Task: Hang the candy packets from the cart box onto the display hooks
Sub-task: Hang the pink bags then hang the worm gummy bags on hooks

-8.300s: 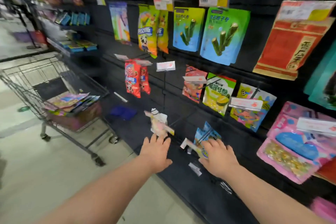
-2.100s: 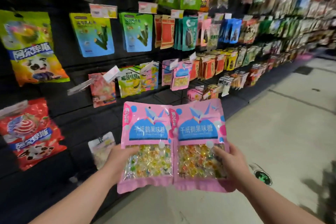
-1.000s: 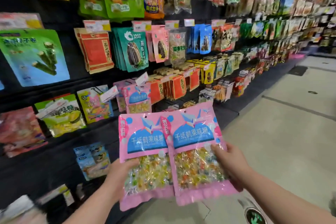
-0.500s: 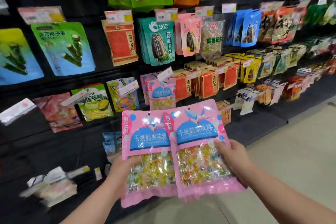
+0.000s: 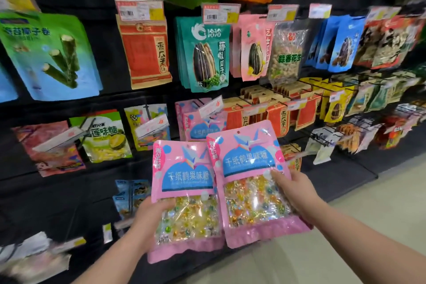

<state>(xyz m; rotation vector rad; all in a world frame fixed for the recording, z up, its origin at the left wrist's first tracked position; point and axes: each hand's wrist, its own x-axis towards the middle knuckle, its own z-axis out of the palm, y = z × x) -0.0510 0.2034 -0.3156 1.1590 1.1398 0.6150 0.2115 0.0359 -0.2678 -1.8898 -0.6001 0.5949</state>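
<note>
I hold two matching pink candy packets upright in front of the black display wall. My left hand (image 5: 149,219) grips the left pink packet (image 5: 184,177) at its lower left side. My right hand (image 5: 297,193) grips the right pink packet (image 5: 249,163) at its right edge, and this packet overlaps the left one slightly. Both show a blue label and a clear window of coloured candies. Just behind them, the same kind of pink packets (image 5: 196,122) hang on a display hook with a white price tag (image 5: 211,106). The cart and its box are out of view.
The wall is crowded with hanging snack bags: red packets (image 5: 145,53), teal seed bags (image 5: 205,55), green and blue bags (image 5: 46,53). Orange packets (image 5: 276,115) hang to the right of the pink ones. Hooks with price tags jut out. Pale floor (image 5: 368,203) lies to the right.
Both packets have moved closer to the wall and up toward the hanging pink packets. The right packet now sits higher than the left. My view has shifted in toward the display.
</note>
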